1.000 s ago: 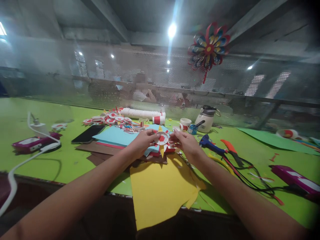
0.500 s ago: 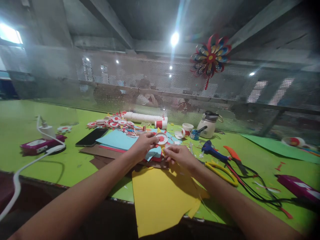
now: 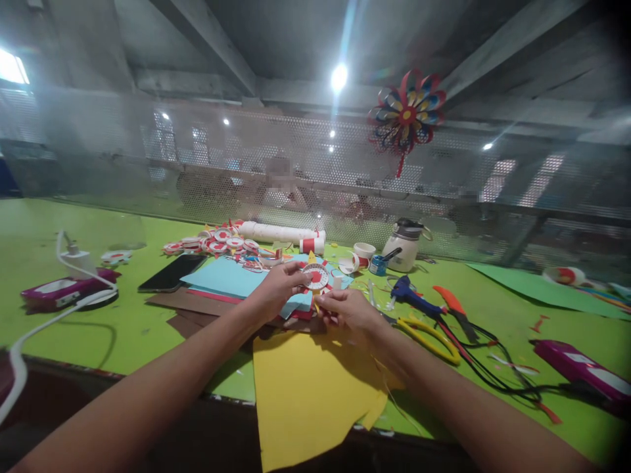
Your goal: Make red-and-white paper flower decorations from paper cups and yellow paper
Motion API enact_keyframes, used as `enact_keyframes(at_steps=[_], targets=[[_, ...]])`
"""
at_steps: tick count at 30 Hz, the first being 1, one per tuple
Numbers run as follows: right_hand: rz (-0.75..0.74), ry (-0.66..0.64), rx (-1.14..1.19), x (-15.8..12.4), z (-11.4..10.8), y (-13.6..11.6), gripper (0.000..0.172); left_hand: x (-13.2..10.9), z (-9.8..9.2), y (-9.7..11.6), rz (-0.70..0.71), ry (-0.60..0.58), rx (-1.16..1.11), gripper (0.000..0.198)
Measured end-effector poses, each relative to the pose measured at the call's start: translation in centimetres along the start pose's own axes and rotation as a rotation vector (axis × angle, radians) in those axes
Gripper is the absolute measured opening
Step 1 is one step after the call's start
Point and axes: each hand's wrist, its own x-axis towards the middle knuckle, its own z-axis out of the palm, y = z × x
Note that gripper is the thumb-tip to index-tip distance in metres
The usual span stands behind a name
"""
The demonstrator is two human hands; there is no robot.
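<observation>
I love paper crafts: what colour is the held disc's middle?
Red; the disc shows best in the head view.

I'm seeing a phone (image 3: pixel 172 273) lying on my counter (image 3: pixel 39 240), a bottle (image 3: pixel 400 251) standing well apart, a flower (image 3: pixel 407 115) hanging above.

No lettering, brand, number or sign can be read. The pale label patches on the long purple plastic box at left (image 3: pixel 64 299) and its purple plastic twin at right (image 3: pixel 552 353) are too blurred, and the rim marks of the round white-and-red paper disc (image 3: pixel 315 277) are too small
</observation>
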Motion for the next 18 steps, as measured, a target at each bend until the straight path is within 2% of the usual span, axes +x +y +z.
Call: enact_keyframes(at_steps=[6, 13, 15, 18], targets=[[0.026, -0.018, 0.065, -0.4, 0.5, -0.1, 0.033, 0.1, -0.2, 0.1, -0.016, 0.029, -0.012, 0.031], [0.037, 0.024, -0.032, -0.6, 0.1, -0.9, 0.032, 0.0, -0.1, 0.5, -0.058, 0.022, 0.010, 0.028], [0.039, 0.048, -0.089, -0.8, 0.0, -1.4, 0.029, 0.0, -0.1, 0.5, -0.057, 0.028, 0.000, 0.027], [-0.041, 0.142, -0.181, -0.9, 0.0, -2.0, 0.018, 0.0, -0.1, 0.5, -0.034, 0.023, -0.008, 0.027]])
